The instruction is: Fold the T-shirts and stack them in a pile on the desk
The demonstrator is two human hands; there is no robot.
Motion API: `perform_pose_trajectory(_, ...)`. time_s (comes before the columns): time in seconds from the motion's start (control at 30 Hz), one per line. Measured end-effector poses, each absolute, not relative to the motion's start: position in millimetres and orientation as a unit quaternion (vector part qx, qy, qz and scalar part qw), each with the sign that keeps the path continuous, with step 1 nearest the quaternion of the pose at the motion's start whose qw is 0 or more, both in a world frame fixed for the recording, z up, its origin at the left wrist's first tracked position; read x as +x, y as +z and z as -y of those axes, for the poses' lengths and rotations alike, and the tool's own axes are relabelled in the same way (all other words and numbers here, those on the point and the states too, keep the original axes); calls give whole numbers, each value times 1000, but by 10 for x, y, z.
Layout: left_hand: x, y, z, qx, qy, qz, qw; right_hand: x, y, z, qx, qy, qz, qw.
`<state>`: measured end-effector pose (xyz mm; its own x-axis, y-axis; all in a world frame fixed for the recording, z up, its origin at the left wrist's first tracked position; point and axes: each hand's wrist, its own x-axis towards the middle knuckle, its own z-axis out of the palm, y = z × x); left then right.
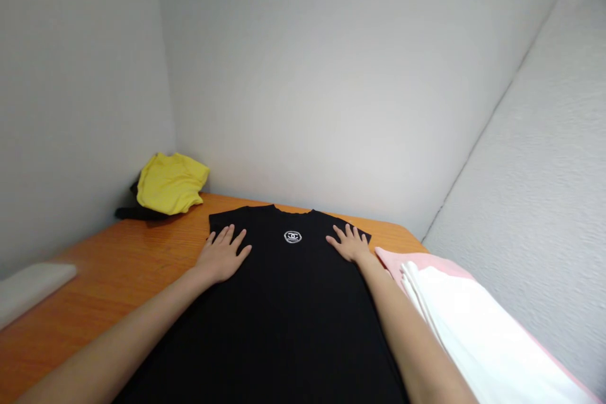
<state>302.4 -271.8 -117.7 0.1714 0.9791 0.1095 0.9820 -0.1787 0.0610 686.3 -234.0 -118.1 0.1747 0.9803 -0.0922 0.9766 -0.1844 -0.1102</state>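
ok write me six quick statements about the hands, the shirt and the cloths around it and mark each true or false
1. The left hand and right hand rest on the black shirt, either side of its badge. True.
2. The right hand is clenched in a fist. False: it lies open.
3. The white cloth lies to the right of the shirt. True.
4. The shirt is bunched in a heap. False: it is spread out on the table.
5. The yellow cloth is farther off than the left hand, toward the left. True.
6. The yellow cloth lies on the white one. False: they are on opposite sides of the shirt.
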Motion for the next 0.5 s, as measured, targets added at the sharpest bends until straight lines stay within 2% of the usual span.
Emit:
perform_pose_trajectory(0.17,3050,-972,2806,-787,-84,610,35,6841,-1091,2487,-761,71,644,13)
perform_pose_trajectory(0.3,3532,-734,3382,-815,-136,555,92,7081,-869,2487,-756,52,651,33)
perform_pose_trajectory(0.4,4171,-828,4154,-887,-197,407,92,7374,-671,2483,-761,35,647,44)
perform_pose_trajectory(0.5,4807,-1164,4828,-925,-276,239,102,7592,-591,2533,-765,30,641,42)
